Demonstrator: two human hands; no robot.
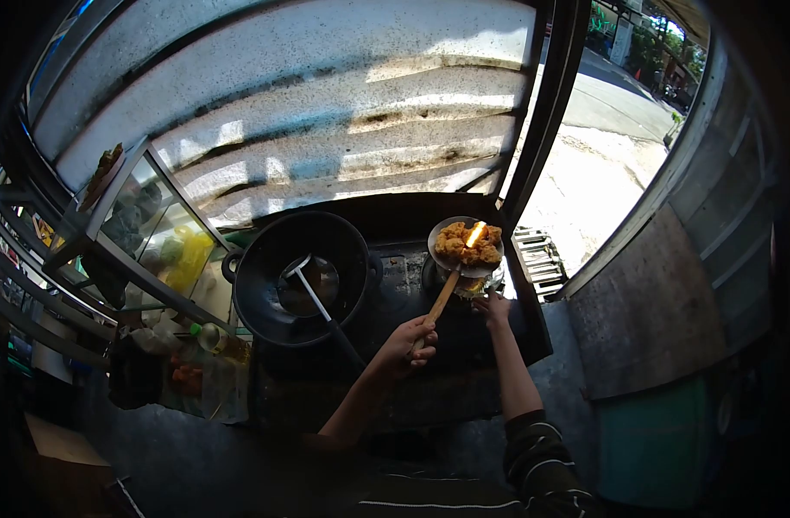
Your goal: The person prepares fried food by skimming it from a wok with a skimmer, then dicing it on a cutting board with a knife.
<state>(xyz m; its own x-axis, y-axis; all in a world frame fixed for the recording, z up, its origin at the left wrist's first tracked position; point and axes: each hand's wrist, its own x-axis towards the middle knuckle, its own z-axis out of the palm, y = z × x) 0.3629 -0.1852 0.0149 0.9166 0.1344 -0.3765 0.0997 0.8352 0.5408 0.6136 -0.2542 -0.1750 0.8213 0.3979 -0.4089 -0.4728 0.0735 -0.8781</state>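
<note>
Wrapped round a wooden handle [444,298], my left hand [412,339] holds a round skimmer [442,266] level. Several golden-brown fried pieces [469,244] are heaped on the skimmer, over the right side of the stove. My right hand [492,307] reaches in just below the skimmer, beside a shiny, crinkled item [473,286]; its fingers are partly in shadow, and whether they grip anything is unclear. To the left, a large black wok [261,298] holds dark liquid, and a ladle [313,293] with a black handle rests in it.
A glass case [158,233] with a yellow bag stands at the left. Below it are a green-capped bottle [212,337] and plastic bags. A corrugated metal sheet [352,104] rises behind the stove [404,276]. A wooden board [645,302] stands at the right.
</note>
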